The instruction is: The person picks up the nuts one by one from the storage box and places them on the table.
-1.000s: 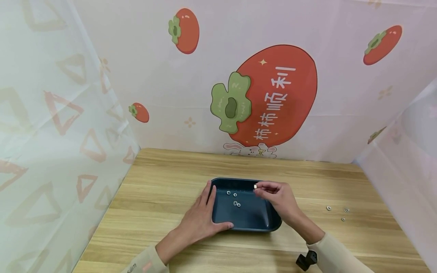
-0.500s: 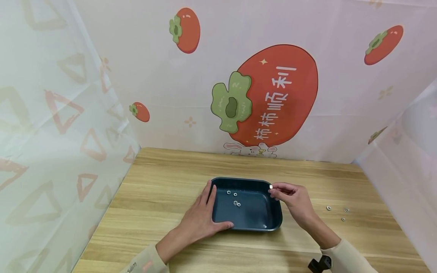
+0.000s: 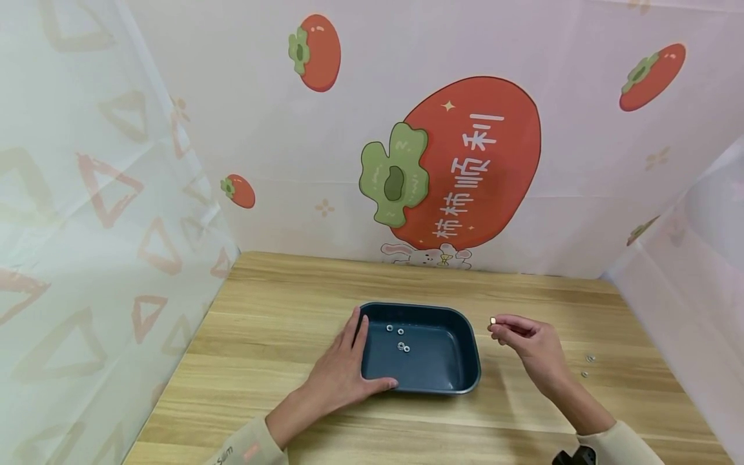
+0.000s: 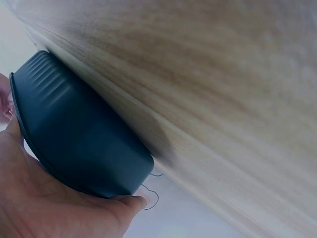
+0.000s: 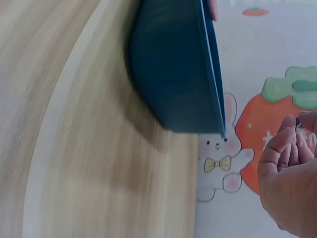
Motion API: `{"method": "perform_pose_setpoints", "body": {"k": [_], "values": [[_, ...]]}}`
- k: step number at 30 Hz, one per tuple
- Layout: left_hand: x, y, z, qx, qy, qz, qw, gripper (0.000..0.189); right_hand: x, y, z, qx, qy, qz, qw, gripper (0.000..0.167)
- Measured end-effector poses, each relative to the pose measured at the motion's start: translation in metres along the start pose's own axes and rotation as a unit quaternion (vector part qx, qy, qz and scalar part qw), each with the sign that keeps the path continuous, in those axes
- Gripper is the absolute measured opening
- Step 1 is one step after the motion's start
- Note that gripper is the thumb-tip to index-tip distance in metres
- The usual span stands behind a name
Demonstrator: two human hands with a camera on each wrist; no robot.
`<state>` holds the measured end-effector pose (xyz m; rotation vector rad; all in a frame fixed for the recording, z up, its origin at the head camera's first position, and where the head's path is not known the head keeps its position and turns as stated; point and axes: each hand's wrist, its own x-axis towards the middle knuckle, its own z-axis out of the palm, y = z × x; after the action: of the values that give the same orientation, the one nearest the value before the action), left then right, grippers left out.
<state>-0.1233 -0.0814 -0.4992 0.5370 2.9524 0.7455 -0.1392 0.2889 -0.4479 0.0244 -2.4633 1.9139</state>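
Note:
A dark blue rectangular tray [image 3: 433, 361] stands on the wooden table, with several small metal nuts [image 3: 400, 331] lying on its floor. Along its left rim rest the straight fingers of my left hand [image 3: 343, 368], the thumb lying on the front rim; the left wrist view shows this hand [image 4: 54, 206] against the tray's outer wall [image 4: 84, 134]. Just right of the tray, above the table, my right hand [image 3: 537, 352] pinches a small shiny metal nut [image 3: 493, 321] between thumb and fingertips. In the right wrist view the pinched nut [image 5: 298, 125] is mostly covered by the fingers.
To the right of my right hand, small metal nuts [image 3: 590, 358] lie loose on the table [image 3: 279, 303]. A printed cloth backdrop [image 3: 575, 213] rises behind the table and along both sides.
My right hand has moved right, from over the tray to beyond its right rim, with the nut still pinched. It now covers one loose nut's spot. My left hand and the tray have stayed put.

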Motion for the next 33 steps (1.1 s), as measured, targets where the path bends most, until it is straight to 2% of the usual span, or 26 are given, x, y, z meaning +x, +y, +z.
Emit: {"method": "perform_pose_setpoints", "body": {"k": [6,16,27,33], "values": [[0.000,0.000,-0.002,0.004,-0.001,-0.001,1.0000,0.128,-0.005,0.007,-0.015,0.028,0.010,-0.016,0.9994,0.013],[-0.001,0.001,-0.001,0.001,-0.001,-0.002,1.0000,0.129,-0.015,0.021,-0.042,0.075,0.015,-0.020,0.9969,0.015],[-0.001,0.000,0.000,-0.001,0.000,-0.005,1.0000,0.130,-0.025,0.034,-0.070,0.073,0.038,0.003,0.9966,0.016],[-0.001,0.001,0.000,-0.002,0.001,-0.003,1.0000,0.129,-0.029,0.041,-0.086,0.044,0.048,0.006,0.9979,0.016]]}}
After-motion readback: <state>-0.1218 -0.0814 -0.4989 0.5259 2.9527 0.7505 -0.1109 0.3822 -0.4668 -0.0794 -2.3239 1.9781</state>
